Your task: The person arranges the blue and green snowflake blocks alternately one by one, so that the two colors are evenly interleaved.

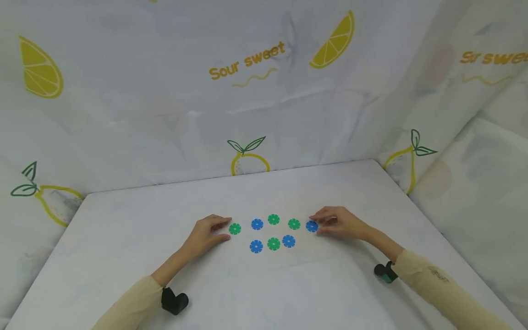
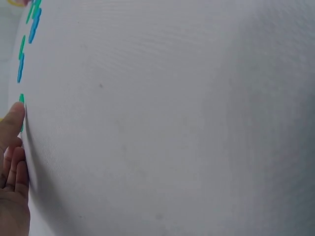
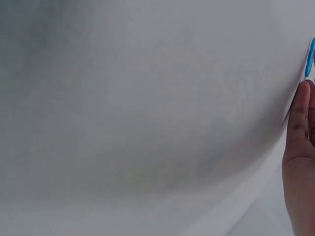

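Several flat, notched plastic discs, green and blue, lie on the white table in two loose rows in the head view. At the left end of the far row, my left hand [image 1: 206,233] has thumb and forefinger spread beside a green disc [image 1: 235,228]. In the left wrist view the thumb [image 2: 14,120] overlaps that disc's edge. At the opposite end, my right hand [image 1: 340,223] has its forefinger and thumb on either side of a blue disc [image 1: 312,226], fingertips right at its rim. The right wrist view shows this blue disc [image 3: 309,59] just past the thumb tip.
Between the hands lie a blue disc [image 1: 257,224] and green discs [image 1: 273,219] in the far row. The near row has a blue disc [image 1: 256,246], a green disc [image 1: 273,244] and another blue disc [image 1: 288,241]. A lemon-print cloth [image 1: 185,137] hangs behind the table.
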{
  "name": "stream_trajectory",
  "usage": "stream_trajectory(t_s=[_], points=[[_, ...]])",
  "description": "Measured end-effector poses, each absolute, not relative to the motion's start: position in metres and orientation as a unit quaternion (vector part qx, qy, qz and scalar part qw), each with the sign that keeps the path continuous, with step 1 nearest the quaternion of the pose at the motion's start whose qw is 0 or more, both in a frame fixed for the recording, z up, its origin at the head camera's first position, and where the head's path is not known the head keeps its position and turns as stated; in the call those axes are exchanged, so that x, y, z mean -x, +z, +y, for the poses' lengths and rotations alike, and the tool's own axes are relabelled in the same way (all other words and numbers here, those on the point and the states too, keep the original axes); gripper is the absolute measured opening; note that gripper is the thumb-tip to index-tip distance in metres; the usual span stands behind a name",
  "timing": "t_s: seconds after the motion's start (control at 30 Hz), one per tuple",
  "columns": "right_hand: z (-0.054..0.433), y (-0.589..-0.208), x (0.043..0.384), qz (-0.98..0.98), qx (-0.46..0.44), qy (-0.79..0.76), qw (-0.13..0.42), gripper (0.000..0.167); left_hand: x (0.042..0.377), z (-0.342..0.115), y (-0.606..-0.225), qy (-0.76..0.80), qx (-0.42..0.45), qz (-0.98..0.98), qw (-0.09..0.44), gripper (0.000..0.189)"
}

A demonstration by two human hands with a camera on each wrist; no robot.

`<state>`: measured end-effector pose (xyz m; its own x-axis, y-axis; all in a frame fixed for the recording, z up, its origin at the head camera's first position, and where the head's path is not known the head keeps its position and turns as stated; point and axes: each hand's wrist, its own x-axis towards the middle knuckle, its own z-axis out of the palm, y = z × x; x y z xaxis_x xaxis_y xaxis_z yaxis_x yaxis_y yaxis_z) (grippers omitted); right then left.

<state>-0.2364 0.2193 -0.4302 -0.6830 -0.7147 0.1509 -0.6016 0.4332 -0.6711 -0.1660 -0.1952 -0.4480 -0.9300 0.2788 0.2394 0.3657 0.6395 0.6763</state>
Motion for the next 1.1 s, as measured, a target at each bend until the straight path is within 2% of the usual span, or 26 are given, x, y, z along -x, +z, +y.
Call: stream_trajectory(t_s=[0.4, 0.53, 0.8, 1.1], points=[[0.219, -0.436, 0.252, 0.841, 0.385, -0.359, 0.123, 0.033, 0.178, -0.188, -0.454, -0.381, 0.175, -0.907, 0.045, 0.030], [0.220, -0.436, 0.253, 0.842, 0.382, -0.360, 0.123, 0.029, 0.182, -0.188, -0.452, -0.382, 0.200, -0.901, 0.052, 0.027], [0.220, -0.435, 0.251, 0.836, 0.390, -0.369, 0.111, 0.028, 0.189, -0.198, -0.443, -0.404, 0.244, -0.881, 0.030, 0.028], [0.220, -0.437, 0.251, 0.836, 0.385, -0.373, 0.116, 0.029, 0.202, -0.219, -0.443, -0.394, 0.212, -0.891, 0.079, 0.028]])
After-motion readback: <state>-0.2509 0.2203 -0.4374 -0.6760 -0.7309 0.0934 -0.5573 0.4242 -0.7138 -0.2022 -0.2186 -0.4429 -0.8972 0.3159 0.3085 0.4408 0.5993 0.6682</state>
